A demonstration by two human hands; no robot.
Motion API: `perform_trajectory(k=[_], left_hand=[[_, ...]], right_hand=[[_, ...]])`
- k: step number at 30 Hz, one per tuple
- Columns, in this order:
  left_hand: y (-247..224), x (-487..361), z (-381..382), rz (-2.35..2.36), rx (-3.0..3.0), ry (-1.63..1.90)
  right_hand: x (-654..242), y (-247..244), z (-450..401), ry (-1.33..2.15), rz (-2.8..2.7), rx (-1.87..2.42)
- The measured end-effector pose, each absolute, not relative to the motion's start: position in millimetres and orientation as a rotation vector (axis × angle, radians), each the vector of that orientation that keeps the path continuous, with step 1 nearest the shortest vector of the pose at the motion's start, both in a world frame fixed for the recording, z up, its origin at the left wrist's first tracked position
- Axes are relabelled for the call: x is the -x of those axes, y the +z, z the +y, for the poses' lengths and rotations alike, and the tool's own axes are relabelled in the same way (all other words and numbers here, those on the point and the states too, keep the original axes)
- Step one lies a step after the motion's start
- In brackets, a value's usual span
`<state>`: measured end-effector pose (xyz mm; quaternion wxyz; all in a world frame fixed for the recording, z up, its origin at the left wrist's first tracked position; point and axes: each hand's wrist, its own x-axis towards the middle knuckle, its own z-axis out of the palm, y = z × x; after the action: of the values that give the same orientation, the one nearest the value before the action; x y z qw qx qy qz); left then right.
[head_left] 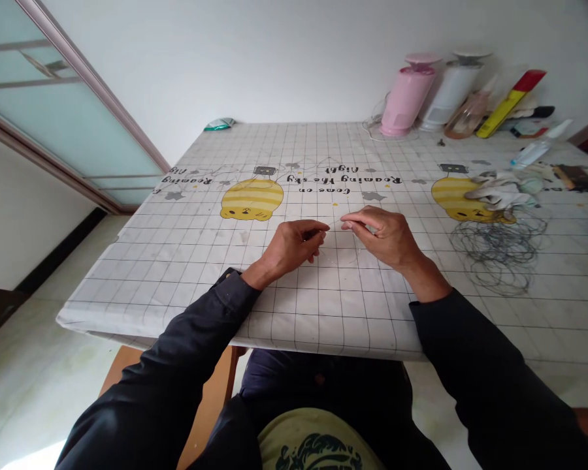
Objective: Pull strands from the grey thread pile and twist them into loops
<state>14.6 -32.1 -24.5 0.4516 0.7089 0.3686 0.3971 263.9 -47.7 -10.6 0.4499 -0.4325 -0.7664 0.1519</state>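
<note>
My left hand is closed in a pinch above the table's front half. Across a small gap, my right hand is pinched too, its fingertips pointing left. A very thin wire runs between the two sets of fingertips, and faint loops of it seem to hang below them. Its exact ends are too fine to make out. To the right of my right hand lies a loose tangle of dark thin wire on the tablecloth. A crumpled pale cloth rests against the tangle's far side.
A checked tablecloth with yellow balloon prints covers the table. At the back right stand a pink cylinder, a white cylinder, a brownish bottle, a yellow-red box and a clear nozzle bottle. A green packet lies at the far left.
</note>
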Motion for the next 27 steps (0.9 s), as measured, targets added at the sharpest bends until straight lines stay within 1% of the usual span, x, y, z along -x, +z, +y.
perform_trajectory(k=[3, 5, 10, 16, 27], left_hand=[[-15.1, -15.9, -35.0, 0.932, -1.673, 0.943], [-9.6, -16.2, -36.3, 0.967, -1.617, 0.945], [-5.8, -16.8, -36.3, 1.066, -1.533, 1.040], [-12.2, -20.4, -37.0, 1.033, -1.578, 1.102], [-8.1, -21.6, -42.4, 1.035, -1.661, 1.042]], right_hand=[[-261.9, -9.4, -49.4, 0.278, -1.889, 1.024], [-262.9, -8.1, -50.6, 0.298, -1.901, 1.007], [-265.1, -6.3, -50.8, 0.537, -1.888, 0.940], [-247.2, -12.5, -47.7, 0.700, -1.627, 1.075], [-238.7, -14.0, -51.4, 0.660, -1.570, 1.010]])
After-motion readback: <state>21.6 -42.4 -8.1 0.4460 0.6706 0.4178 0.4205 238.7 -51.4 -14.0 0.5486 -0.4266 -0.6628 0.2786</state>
